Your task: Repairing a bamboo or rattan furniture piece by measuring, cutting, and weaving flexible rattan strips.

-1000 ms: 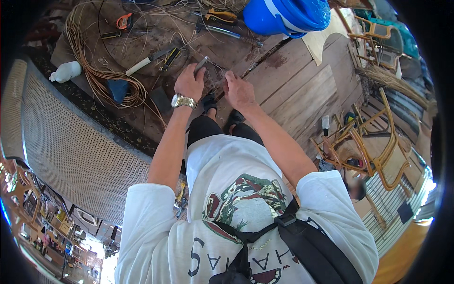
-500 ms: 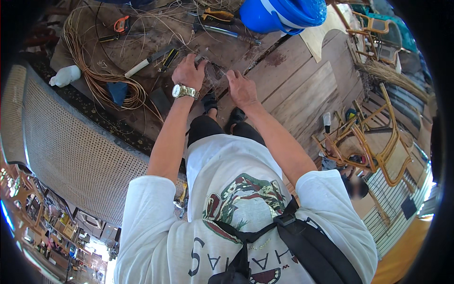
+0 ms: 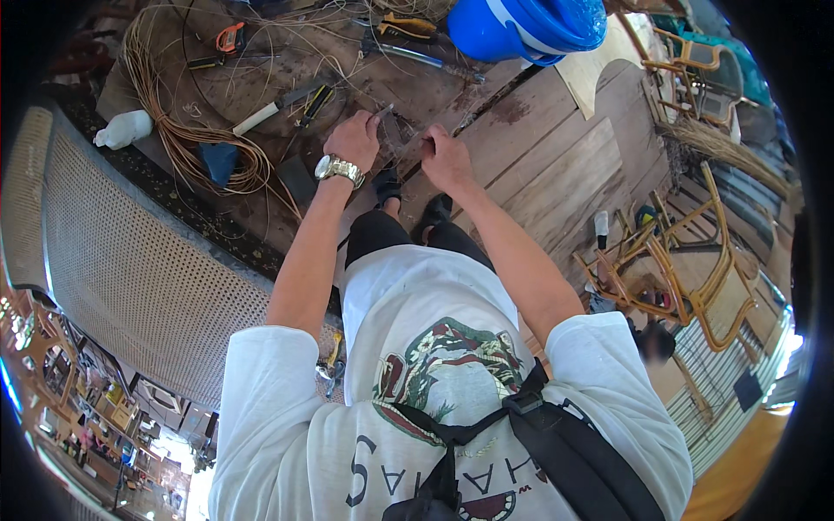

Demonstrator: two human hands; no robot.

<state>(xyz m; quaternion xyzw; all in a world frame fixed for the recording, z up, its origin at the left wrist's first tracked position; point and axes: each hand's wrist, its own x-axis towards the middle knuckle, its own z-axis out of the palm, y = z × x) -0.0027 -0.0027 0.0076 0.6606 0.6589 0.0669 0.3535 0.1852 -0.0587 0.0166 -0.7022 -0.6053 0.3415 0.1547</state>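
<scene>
My left hand (image 3: 354,142), with a metal-band watch (image 3: 340,169) on its wrist, pinches a short, thin pale strip (image 3: 384,111). Across a small gap, my right hand (image 3: 446,160) has its fingers curled together; whatever it grips is too small to make out. Both hands hover over the stained wooden boards. Left of my left hand lie a white-handled knife (image 3: 258,118) and a yellow-and-black tool (image 3: 314,104). Beyond them is a coil of brown cane strands (image 3: 248,167) with a dark blue piece (image 3: 218,163) on it.
A blue bucket (image 3: 495,33) stands at the far side. Near it lie yellow-handled pliers (image 3: 407,29) and a hammer (image 3: 408,54). An orange tape measure (image 3: 230,38) and white bottle (image 3: 123,129) are at left, beside a woven cane panel (image 3: 148,260). Chair frames (image 3: 695,252) and another person (image 3: 653,340) are at right.
My left hand has shifted slightly right and nearer to me, its wrist turned. My right hand has curled its fingers more and moved little. The view has shifted slightly.
</scene>
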